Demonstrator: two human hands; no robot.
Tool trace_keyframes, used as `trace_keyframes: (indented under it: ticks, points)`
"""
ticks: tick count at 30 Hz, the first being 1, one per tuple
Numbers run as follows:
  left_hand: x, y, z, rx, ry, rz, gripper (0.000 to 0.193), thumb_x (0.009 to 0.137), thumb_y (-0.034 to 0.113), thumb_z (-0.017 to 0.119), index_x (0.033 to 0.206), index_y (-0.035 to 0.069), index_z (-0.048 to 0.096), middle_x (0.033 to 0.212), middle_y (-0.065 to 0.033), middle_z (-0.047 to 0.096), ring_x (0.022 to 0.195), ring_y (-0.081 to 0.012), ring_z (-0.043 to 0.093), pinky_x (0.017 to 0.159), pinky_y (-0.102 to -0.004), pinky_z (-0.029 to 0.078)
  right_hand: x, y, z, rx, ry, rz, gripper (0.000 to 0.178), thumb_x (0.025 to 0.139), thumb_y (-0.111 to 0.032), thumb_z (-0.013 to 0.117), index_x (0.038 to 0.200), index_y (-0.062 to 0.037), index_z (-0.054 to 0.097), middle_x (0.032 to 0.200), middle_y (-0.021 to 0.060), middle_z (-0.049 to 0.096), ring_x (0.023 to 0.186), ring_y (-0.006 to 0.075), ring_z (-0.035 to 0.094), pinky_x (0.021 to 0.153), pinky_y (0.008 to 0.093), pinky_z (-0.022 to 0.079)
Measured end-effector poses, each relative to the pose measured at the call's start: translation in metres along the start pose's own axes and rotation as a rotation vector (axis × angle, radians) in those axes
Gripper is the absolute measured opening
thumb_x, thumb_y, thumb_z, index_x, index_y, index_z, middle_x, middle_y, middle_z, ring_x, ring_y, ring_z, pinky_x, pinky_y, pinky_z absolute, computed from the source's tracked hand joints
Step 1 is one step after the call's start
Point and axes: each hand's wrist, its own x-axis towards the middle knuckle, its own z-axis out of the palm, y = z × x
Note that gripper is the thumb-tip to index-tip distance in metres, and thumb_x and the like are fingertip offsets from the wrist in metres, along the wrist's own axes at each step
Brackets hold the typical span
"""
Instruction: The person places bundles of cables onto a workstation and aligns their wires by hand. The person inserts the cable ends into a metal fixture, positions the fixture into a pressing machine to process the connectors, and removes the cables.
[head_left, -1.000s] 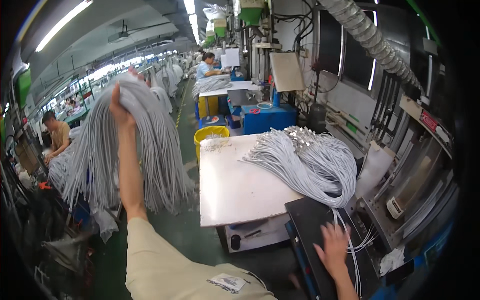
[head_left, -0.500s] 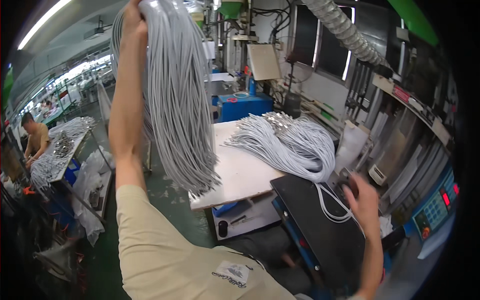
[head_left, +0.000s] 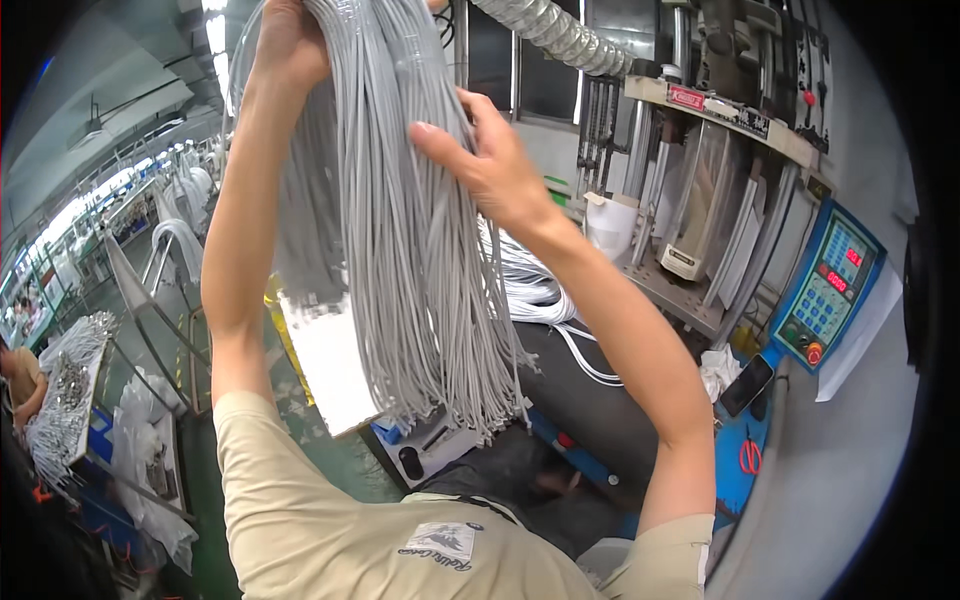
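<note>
A thick bundle of grey cables hangs upright in front of me, its loose ends fanning out at the bottom above my lap. My left hand is closed around its upper part near the top edge, where the picture cuts off the bend. At the bundle's right side is my right hand, its thumb lying across the front strands and its other fingers partly hidden behind them. A second heap of pale grey cables lies behind my right forearm, with a few loops hanging over the dark surface.
A white tabletop shows behind the bundle. At right stand a press machine, a blue control panel, a phone and red-handled scissors. Far left, a person sits by a table of cables.
My right hand has risen from beside the dark surface to the hanging bundle. The view has turned rightward, bringing the press and control panel further in. My left hand still holds the bundle high.
</note>
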Motion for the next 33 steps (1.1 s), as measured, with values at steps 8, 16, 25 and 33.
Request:
trace_keyframes:
  ticks: [8,16,25,33]
  points:
    - [-0.007,-0.031,0.019,-0.494,-0.042,-0.21,0.082,0.08,0.03,0.071,0.136,-0.023,0.043,0.13,-0.0472,0.054,0.125,-0.0608,0.055,0.116,-0.0678,0.039,-0.002,-0.081,-0.132,-0.303,-0.307,0.218,0.068,0.092,-0.043,0.078,0.14,0.0,0.058,0.118,0.01,0.071,0.105,0.0204,0.069,0.096,0.0364,0.055]
    - [0.015,-0.07,0.023,-0.288,0.064,0.007,0.058,0.079,0.03,0.073,0.111,-0.017,0.062,0.111,-0.038,0.067,0.099,-0.0548,0.068,0.098,-0.0678,0.054,-0.064,0.012,-0.046,-1.434,0.615,-0.387,0.082,0.094,-0.037,0.075,0.156,0.0011,0.037,0.139,0.0244,0.059,0.127,0.0398,0.059,0.108,0.0481,0.044]
    - [0.006,-0.071,0.022,-0.269,0.086,-0.088,0.057,0.081,0.036,0.071,0.108,-0.014,0.064,0.106,-0.036,0.069,0.092,-0.0527,0.071,0.089,-0.0643,0.06,-0.137,0.088,-0.105,-0.282,0.119,0.346,0.096,0.077,-0.021,0.087,0.154,0.0037,0.036,0.13,0.0213,0.061,0.115,0.0317,0.064,0.098,0.0463,0.051]
    - [0.012,-0.085,0.016,-0.03,-0.024,0.148,0.081,0.082,0.044,0.068,0.13,-0.019,0.053,0.123,-0.039,0.063,0.118,-0.0516,0.064,0.112,-0.0654,0.046,-0.096,0.029,-0.108,0.284,-0.25,0.39,0.081,0.085,-0.037,0.084,0.146,0.0011,0.048,0.112,0.0109,0.067,0.084,0.0193,0.07,0.085,0.0362,0.058]
